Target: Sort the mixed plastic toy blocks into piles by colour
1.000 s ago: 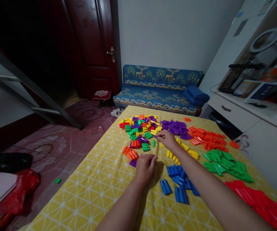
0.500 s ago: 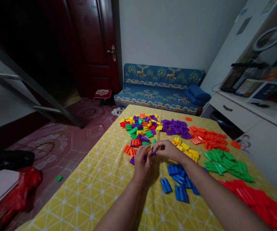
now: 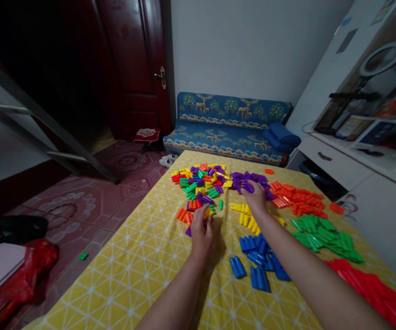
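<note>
My left hand [image 3: 202, 231] is over the yellow patterned tablecloth, fingers curled around a small yellow plastic piece [image 3: 208, 212] with rounded tube shapes. Just beyond it lies the mixed heap of coloured pieces [image 3: 205, 176], with orange pieces [image 3: 183, 214] to its left. My right hand [image 3: 255, 198] reaches over the purple pile [image 3: 241, 178], its fingertips closed on a purple plastic piece [image 3: 248, 187] at the pile's near edge. Beneath the right wrist are yellow pieces [image 3: 248, 220], partly hidden by the forearm. A lone green piece [image 3: 221, 204] lies between the hands.
Blue pieces [image 3: 258, 256] lie nearer me, between my forearms. Orange [image 3: 297, 197], green [image 3: 328, 236] and red [image 3: 370, 284] piles line the table's right side. A blue sofa [image 3: 218, 133] stands behind the table, a white desk [image 3: 342, 169] at right. One green piece [image 3: 83, 256] is on the floor.
My right hand has moved away from the left, forward and right, to the purple pile. The left hand stays near the mixed heap, with the yellow piece now showing in its fingers.
</note>
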### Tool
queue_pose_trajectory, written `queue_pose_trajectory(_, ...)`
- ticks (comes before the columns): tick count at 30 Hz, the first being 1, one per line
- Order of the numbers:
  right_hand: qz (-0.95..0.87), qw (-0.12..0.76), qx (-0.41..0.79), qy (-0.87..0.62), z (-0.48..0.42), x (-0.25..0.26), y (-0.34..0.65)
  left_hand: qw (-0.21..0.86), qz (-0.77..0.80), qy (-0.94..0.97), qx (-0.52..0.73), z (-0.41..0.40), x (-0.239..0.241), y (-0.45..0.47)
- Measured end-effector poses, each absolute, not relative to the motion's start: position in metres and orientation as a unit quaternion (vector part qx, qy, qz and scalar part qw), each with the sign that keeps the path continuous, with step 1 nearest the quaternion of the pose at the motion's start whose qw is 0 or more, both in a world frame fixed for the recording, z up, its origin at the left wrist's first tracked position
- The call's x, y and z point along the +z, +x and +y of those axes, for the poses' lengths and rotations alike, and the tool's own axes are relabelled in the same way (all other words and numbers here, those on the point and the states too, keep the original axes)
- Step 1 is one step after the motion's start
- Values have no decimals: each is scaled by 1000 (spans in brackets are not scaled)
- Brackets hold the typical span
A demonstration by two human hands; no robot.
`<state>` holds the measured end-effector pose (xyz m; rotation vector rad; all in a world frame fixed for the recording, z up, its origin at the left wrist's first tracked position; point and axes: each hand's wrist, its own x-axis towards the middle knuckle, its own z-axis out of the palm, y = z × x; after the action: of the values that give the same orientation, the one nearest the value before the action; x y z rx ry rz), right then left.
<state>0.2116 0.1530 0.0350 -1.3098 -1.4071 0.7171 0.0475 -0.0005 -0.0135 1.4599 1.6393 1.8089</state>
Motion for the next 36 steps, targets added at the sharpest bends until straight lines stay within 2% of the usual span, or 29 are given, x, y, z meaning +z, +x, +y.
queue_pose_trajectory(3,-625,492,321,-514,123,29,185,175,582,487,627,-1,-13,48)
queue_pose_trajectory(7,-677,395,432,-445,76,23,156,243,568,486,618,-5,-6,48)
queue_pose_trajectory(9,-685,376,456,-426,58,20,152,266,553,497,613,-8,-2,48)
queue_pose_trajectory(18,-597,434,523,-426,27,17,177,312,522,530,590,-12,-1,55)
queue_pose_trajectory(27,-547,478,516,-454,-2,16,175,328,518,577,539,-15,-2,55)
queue_pose_trajectory(32,-540,541,447,-464,-23,4,162,343,502,577,545,-16,-1,56)
queue_pose_trajectory(36,-541,547,389,-506,-36,-6,153,341,510,579,537,-16,-4,55)
